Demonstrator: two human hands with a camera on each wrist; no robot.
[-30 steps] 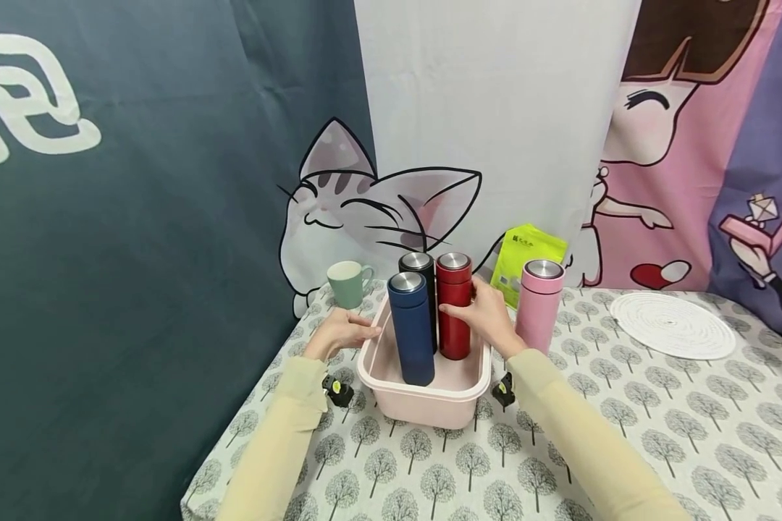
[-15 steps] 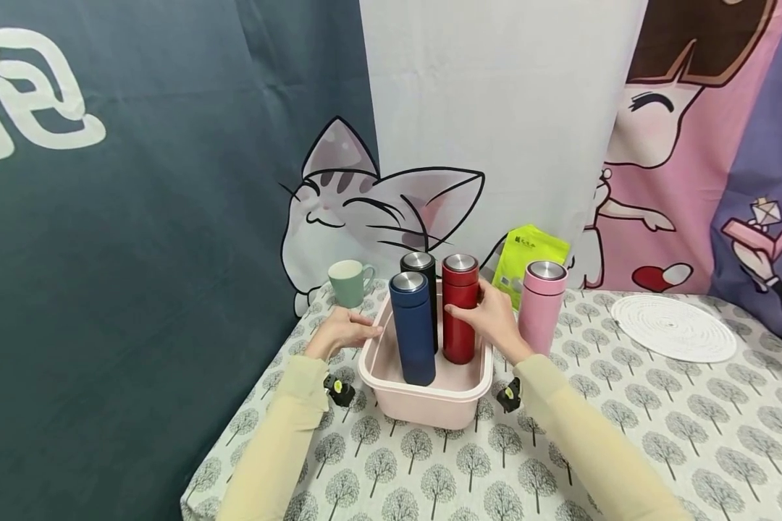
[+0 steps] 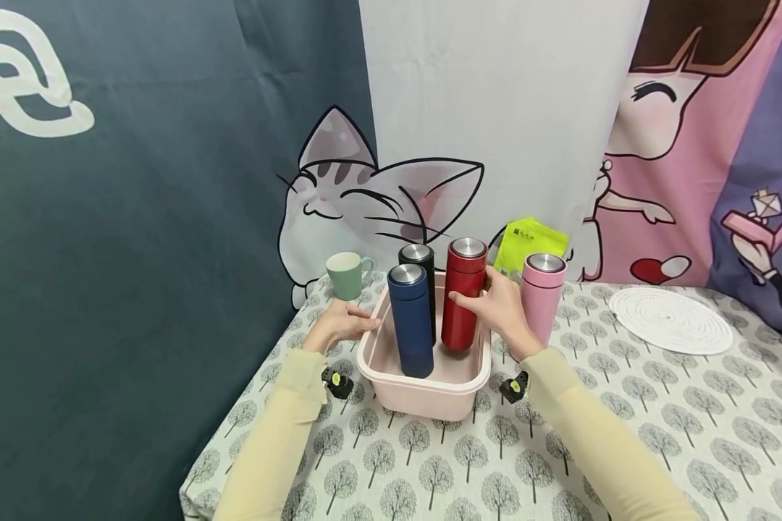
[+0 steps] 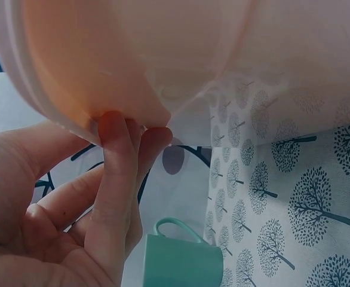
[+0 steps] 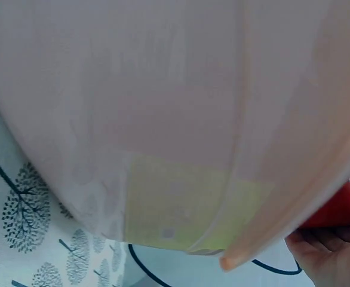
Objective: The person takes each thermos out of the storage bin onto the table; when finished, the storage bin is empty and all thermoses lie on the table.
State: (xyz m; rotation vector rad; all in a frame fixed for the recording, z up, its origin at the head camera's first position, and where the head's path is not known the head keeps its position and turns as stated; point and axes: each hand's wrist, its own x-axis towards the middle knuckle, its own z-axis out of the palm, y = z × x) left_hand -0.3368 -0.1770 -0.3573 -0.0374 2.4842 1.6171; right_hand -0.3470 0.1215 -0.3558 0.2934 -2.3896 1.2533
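Observation:
In the head view, my right hand [image 3: 498, 307] grips a red thermos bottle [image 3: 464, 297] with a steel-topped lid. The bottle leans slightly right over the inside of a pale pink plastic basin [image 3: 423, 394]. Beside it in the basin stand a blue thermos bottle [image 3: 412, 325] and, behind, a black one [image 3: 418, 253]. My left hand [image 3: 340, 325] pinches the basin's left rim; the left wrist view has the fingers [image 4: 116, 173] pressed against the outside below the rim. The basin wall fills most of the right wrist view, where part of the red bottle [image 5: 336, 206] shows at the edge.
A pink thermos bottle [image 3: 541, 300] stands right of the basin, with a lime-green packet [image 3: 528, 242] behind it. A green mug [image 3: 345, 276] sits at the back left. A round white woven mat [image 3: 671, 320] lies far right on the tree-patterned tablecloth [image 3: 443, 477]. Printed curtains hang behind.
The right hand has carried the red bottle to the right, away from the black one, and slightly up, and it now tilts. The left hand keeps its place on the rim.

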